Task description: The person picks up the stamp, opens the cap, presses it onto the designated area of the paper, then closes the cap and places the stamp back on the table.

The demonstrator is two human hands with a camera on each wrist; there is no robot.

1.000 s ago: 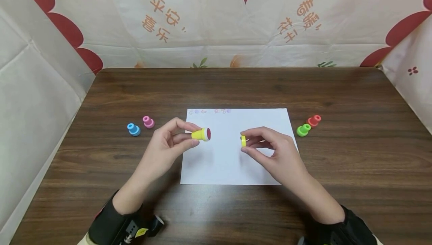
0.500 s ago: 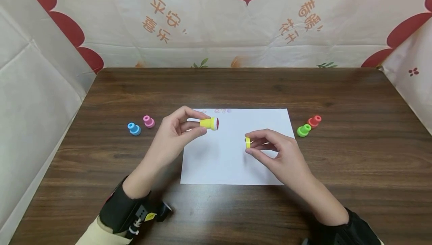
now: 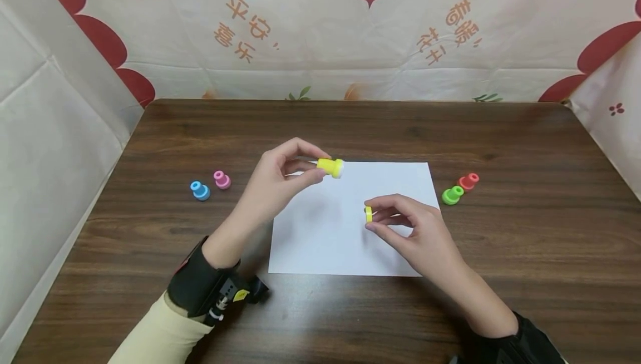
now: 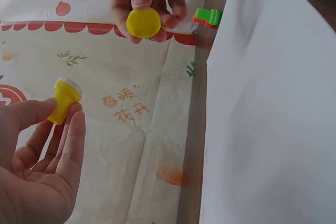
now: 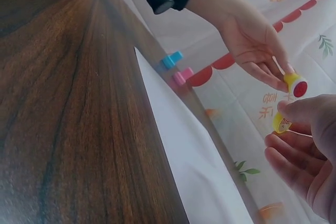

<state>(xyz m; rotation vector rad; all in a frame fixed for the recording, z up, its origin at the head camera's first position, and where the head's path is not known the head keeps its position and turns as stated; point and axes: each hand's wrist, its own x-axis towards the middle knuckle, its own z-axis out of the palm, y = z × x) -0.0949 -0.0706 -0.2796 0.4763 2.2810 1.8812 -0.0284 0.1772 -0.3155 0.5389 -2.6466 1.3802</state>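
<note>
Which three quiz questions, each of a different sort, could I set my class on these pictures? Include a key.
1. Which hand holds the yellow plastic stamp with a white rim?
2. True or false: the round yellow plastic cap is held apart from that stamp.
3. How many other coloured plastic stamps are on the dark wood-grain table in the head view?

Key:
1. The left hand.
2. True; the right hand pinches the cap.
3. Four: blue stamp, pink stamp, green stamp, red stamp.
</note>
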